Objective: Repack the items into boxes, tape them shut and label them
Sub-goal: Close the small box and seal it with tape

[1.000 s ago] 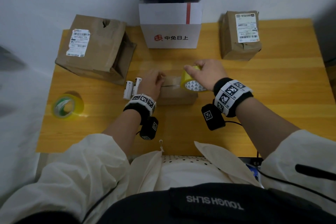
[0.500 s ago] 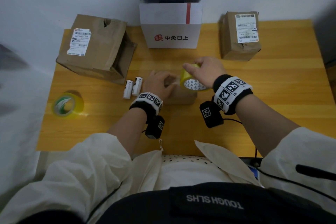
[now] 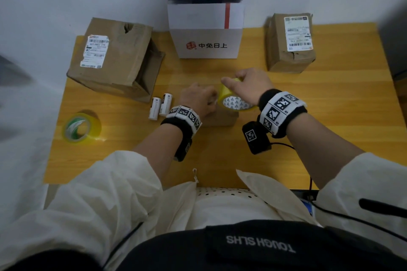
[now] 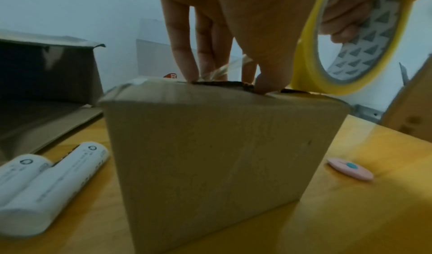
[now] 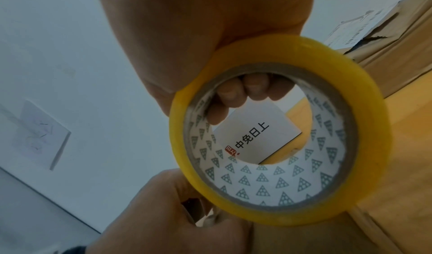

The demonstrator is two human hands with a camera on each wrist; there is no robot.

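Note:
A small brown cardboard box stands on the yellow table in front of me, mostly covered by my hands in the head view. My left hand is on the box top, its fingertips and thumb pinching a crumpled strip of clear tape at the flap seam. My right hand grips a yellow tape roll from above, fingers hooked through its core. The roll stands on edge on the right part of the box top, touching my left hand.
Two white tubes lie left of the box. An open brown carton sits back left, a white printed box at the back, a labelled parcel back right. A second tape roll lies far left. A small pink object lies right of the box.
My left hand has slid right along the box top until it meets the roll. The right hand and roll have stayed almost in place.

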